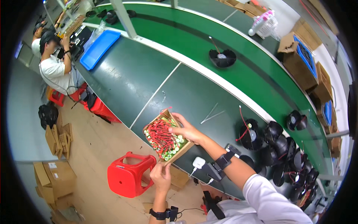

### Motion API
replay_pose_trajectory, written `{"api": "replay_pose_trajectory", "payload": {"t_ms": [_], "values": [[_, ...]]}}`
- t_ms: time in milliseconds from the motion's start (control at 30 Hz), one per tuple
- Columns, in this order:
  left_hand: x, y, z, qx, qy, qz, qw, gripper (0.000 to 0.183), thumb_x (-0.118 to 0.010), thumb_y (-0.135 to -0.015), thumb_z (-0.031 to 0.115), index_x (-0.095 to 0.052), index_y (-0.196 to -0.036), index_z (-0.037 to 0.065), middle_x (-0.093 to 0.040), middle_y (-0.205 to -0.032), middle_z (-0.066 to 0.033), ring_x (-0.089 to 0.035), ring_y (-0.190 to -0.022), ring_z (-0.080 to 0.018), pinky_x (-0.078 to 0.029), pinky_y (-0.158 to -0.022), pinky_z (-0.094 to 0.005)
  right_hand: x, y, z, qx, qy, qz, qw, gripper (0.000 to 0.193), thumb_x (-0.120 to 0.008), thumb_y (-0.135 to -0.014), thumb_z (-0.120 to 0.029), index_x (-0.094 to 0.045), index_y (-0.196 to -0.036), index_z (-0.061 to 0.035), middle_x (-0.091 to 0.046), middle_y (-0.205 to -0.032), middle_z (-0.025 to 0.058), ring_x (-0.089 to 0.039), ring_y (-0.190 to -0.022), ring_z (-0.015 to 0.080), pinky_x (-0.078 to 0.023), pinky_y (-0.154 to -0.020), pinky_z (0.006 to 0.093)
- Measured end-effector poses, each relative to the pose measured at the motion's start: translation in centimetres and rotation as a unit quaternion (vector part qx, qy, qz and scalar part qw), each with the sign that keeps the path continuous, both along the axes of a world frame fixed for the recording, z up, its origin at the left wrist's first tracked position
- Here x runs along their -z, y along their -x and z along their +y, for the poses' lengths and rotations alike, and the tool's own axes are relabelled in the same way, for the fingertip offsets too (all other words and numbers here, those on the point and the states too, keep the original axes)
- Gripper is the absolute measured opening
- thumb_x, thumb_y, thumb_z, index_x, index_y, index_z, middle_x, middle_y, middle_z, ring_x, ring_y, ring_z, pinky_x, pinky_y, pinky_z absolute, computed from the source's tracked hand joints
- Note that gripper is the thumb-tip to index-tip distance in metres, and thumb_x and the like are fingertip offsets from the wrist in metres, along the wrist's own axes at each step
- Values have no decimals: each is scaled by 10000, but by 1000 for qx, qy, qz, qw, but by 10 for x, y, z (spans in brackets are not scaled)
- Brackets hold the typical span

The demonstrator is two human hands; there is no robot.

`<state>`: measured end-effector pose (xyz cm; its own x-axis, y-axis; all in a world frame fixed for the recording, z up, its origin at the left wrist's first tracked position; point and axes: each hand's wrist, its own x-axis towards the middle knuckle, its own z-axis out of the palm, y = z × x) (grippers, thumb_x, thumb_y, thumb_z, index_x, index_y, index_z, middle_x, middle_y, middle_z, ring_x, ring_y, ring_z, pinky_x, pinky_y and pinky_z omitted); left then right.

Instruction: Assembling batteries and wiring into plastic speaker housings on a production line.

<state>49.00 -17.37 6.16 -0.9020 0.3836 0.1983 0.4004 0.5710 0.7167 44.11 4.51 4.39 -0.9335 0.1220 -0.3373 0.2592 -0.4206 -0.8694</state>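
A shallow cardboard box (181, 152) sits at the edge of the dark green table, filled with several small green cylinders with pale ends, like battery cells. Red wires (160, 133) lie tangled over them. My right hand (188, 131) is closed around the box's far right side, its thumb reaching over the rim towards the wires. At the box's near corner, my left hand (161, 177) has its fingertips pinched together on the cardboard edge. Its palm side is partly hidden.
A red stool (123, 178) stands left of my left hand. Black fan-like parts (278, 140) crowd the right, one with a red wire. A white charger (198, 162) lies by my right forearm. Thin white strips (212, 116) and a blue tray (100, 49) lie farther off; people sit far left.
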Motion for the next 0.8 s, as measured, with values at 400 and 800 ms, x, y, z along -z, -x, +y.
{"api": "replay_pose_trajectory", "payload": {"t_ms": [400,800], "values": [[-94,-110,49,246,4,180,952,130,-681,-806,9,-630,-919,-28,-668,-881,-209,-653,-811,-402,-531,-729,-463,-105,-230,45,284,-77,188,937,694,-715,-869,-259,-393,-1451,-60,-380,-1489,167,-345,-1370,223,-284,-1119,339],[-113,-423,240,734,-133,76,662,244,-759,-679,7,-628,-884,-5,-676,-895,-191,-667,-749,-354,-540,-668,-387,-144,-702,55,697,-134,77,700,458,-412,-1032,-176,-367,-1448,11,-390,-1496,104,-378,-1342,159,-296,-1106,292]]}}
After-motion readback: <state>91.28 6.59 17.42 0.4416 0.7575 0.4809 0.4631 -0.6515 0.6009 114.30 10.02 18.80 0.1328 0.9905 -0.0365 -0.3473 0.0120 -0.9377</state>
